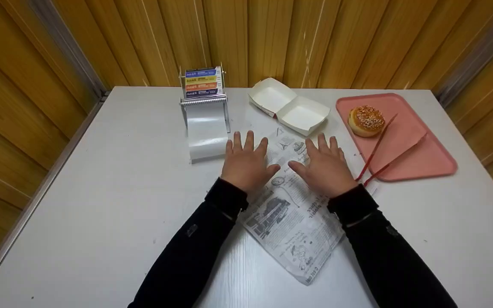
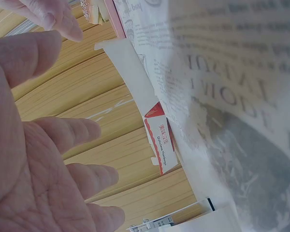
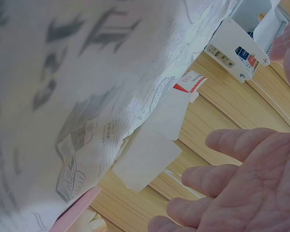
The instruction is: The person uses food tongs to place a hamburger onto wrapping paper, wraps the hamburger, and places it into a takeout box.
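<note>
A sheet of newspaper-print wrapping paper lies flat and askew on the white table. Over its left part is my left hand, fingers spread and palm down. My right hand is over its right part, fingers also extended, the two thumbs pointing towards each other. Neither hand holds anything. Both wrist views show a gap between the palm and the printed sheet. Just beyond the fingertips, an open white burger box stands at the sheet's far end; its red-and-white printed side shows in the left wrist view.
A pink tray at right bears a sesame bun. Red tongs lie across the tray's edge, their near end hidden by my right wrist. At the back left stands a metal dispenser with small colourful boxes and a hanging white strip.
</note>
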The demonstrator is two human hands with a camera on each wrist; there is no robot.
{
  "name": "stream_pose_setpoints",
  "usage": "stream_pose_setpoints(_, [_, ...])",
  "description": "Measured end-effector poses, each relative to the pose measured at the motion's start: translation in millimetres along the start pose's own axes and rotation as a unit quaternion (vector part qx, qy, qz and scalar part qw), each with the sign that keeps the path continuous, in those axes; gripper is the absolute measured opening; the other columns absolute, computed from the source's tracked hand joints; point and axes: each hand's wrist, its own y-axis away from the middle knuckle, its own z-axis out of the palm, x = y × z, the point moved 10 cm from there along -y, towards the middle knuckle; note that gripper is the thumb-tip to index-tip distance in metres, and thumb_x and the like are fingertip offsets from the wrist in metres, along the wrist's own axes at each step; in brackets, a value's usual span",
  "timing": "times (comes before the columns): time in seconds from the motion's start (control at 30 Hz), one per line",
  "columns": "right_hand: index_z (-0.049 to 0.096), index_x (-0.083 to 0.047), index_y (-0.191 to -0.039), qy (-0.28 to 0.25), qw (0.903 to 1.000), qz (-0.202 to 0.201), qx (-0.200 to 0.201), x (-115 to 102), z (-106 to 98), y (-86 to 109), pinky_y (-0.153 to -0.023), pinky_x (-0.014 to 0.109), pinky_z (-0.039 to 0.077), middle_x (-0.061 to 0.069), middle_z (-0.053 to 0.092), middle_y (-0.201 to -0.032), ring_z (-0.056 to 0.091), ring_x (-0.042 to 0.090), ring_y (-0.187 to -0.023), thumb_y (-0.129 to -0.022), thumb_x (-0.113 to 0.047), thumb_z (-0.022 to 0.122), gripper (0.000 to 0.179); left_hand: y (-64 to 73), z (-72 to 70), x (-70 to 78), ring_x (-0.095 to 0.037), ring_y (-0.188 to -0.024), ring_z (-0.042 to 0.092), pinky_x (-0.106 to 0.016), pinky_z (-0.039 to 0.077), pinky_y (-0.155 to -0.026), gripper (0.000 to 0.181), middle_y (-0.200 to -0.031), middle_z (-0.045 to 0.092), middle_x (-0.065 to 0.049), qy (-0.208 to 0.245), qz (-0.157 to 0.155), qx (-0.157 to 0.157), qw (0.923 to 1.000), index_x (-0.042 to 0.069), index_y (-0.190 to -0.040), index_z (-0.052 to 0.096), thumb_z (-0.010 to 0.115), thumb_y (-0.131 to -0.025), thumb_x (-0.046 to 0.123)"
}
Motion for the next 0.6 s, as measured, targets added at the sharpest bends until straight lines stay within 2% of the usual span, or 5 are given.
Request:
stream_pose_setpoints(0.2, [0.026, 0.001, -0.165, -0.004, 1.0, 0.005, 0.002, 1.3, -1.6, 0.1, -0.125, 0.075, 0.008, 0.035, 0.007, -0.171, -0.002, 0.059, -0.158, -0.104, -0.062, 0.051, 0.091, 1.5, -3.3, 4.0, -0.051, -0.161, 0.009, -0.063, 0.012, -0.131, 0.082, -0.175, 0.021, -0.019, 0.001, 0.006, -0.002, 1.0, 0.021, -0.166, 0.035, 0.055, -0.101, 0.067])
stream_pose_setpoints(0.3, [0.029, 0.001, -0.164, -0.01, 0.9999, 0.01, 0.004, 1.3, -4.5, 0.5, -0.126, 0.073, 0.011, 0.035, 0.011, -0.171, 0.003, 0.058, -0.158, -0.104, -0.062, 0.052, 0.09, 5.1, -7.8, 7.8, -0.05, -0.162, 0.009, -0.062, 0.012, -0.132, 0.082, -0.175, 0.021, -0.018, 0.001, 0.011, -0.002, 0.9999, 0.021, -0.166, 0.034, 0.055, -0.1, 0.067])
stream_pose_setpoints(0.4, [0.038, 0.002, -0.16, -0.025, 0.9995, 0.015, 0.016, 3.0, -15.1, 2.3, -0.126, 0.067, 0.023, 0.033, 0.028, -0.168, 0.023, 0.053, -0.157, -0.104, -0.059, 0.054, 0.084, 13.3, -13.4, 13.6, -0.048, -0.162, 0.01, -0.061, 0.012, -0.132, 0.083, -0.175, 0.022, -0.018, 0.008, 0.022, -0.005, 0.9997, 0.022, -0.166, 0.034, 0.055, -0.1, 0.068])
stream_pose_setpoints(0.5, [0.048, 0.003, -0.153, -0.049, 0.9974, 0.025, 0.047, 12.9, -34.9, 7.2, -0.12, 0.063, 0.037, 0.029, 0.05, -0.156, 0.046, 0.048, -0.146, -0.105, -0.052, 0.058, 0.074, 25.4, -18.4, 19.2, -0.046, -0.162, 0.014, -0.06, 0.014, -0.132, 0.084, -0.174, 0.025, -0.017, 0.019, 0.04, -0.008, 0.999, 0.021, -0.166, 0.035, 0.057, -0.099, 0.067])
stream_pose_setpoints(0.6, [0.055, 0.004, -0.146, -0.07, 0.9927, 0.045, 0.087, 33.8, -55.4, 14.4, -0.113, 0.063, 0.043, 0.028, 0.06, -0.146, 0.055, 0.047, -0.136, -0.104, -0.049, 0.061, 0.068, 39.9, -17.6, 20.9, -0.042, -0.161, 0.022, -0.059, 0.02, -0.131, 0.084, -0.173, 0.029, -0.016, 0.027, 0.055, -0.018, 0.998, 0.02, -0.165, 0.037, 0.061, -0.098, 0.065])
